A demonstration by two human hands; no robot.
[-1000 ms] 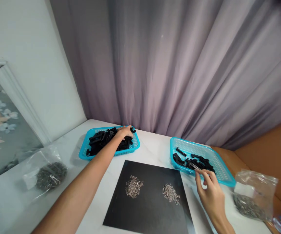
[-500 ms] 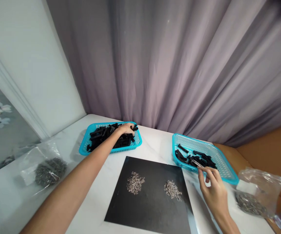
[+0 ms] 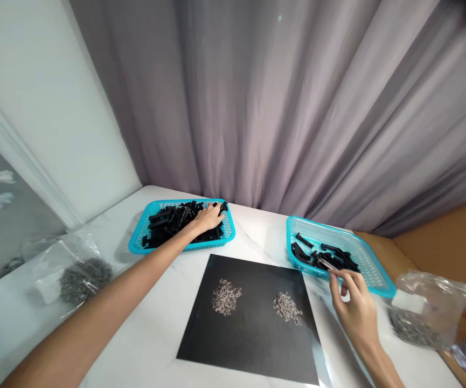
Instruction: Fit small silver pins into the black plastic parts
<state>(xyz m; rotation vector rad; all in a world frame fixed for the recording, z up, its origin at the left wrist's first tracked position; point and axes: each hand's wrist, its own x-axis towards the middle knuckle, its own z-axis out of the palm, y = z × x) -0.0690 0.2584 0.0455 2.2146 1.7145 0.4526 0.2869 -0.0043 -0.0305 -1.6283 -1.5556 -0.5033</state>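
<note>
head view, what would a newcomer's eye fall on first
The blue left basket, heaped with black parts and with the left hand in it, stands out first, then the blue right basket, with the right hand pinching a slim tool at its near edge. Nearer the camera, a black sheet bears two heaps of metal bits.

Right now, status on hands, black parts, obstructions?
Left hand at black parts in left basket. Right hand pinching slim tool over right basket. No obstruction seen.
</note>
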